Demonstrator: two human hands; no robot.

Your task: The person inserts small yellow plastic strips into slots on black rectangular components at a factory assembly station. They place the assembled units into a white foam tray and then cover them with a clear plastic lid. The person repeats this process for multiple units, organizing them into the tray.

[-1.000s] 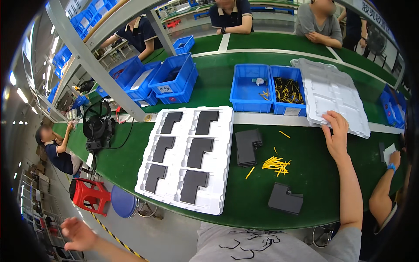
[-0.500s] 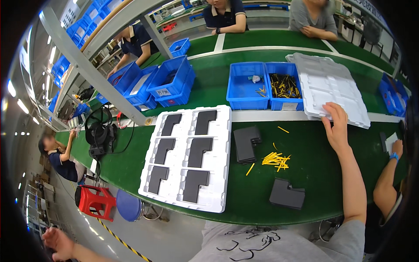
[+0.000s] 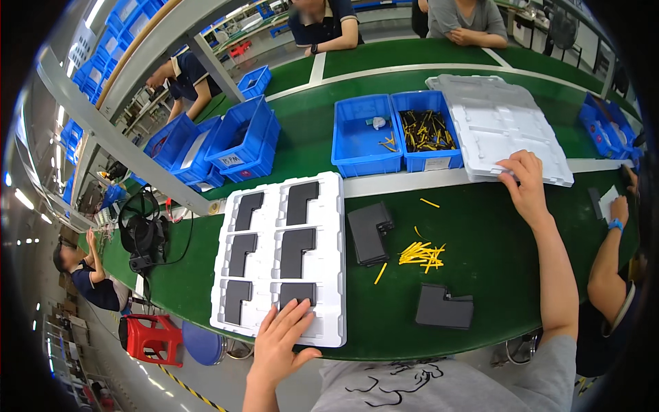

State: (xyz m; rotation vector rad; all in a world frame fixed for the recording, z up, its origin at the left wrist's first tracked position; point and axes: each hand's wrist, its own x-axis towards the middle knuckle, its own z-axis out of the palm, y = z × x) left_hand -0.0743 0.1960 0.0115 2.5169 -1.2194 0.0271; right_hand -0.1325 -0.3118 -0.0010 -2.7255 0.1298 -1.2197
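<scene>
My left hand (image 3: 280, 343) has its fingers spread over the near end of a white plastic tray (image 3: 334, 261), on a black L-shaped piece (image 3: 297, 292). More flat black L-shaped pieces (image 3: 298, 250) lie in the tray's recesses. At the right, my right hand (image 3: 527, 189) grips the near edge of a stack of white trays (image 3: 504, 130), thumb at the rim and fingers on top. Between the hands lie a stack of black L-shaped pieces (image 3: 368, 235), another at the table's near side (image 3: 444, 307), and a pile of thin yellow strips (image 3: 422, 255).
Behind stand a blue bin (image 3: 367, 165) with few items and a blue bin (image 3: 432, 163) full of black and yellow strips. More blue bins (image 3: 237, 165), a grey post (image 3: 117, 137) and a black headset-like device (image 3: 142, 233) are leftward. A co-worker's arm (image 3: 607, 254) is close at right.
My left hand has come from the lower left, beside the table, onto the near end of the tray. My right hand has closed on the tray stack's edge. The whole view has shifted slightly.
</scene>
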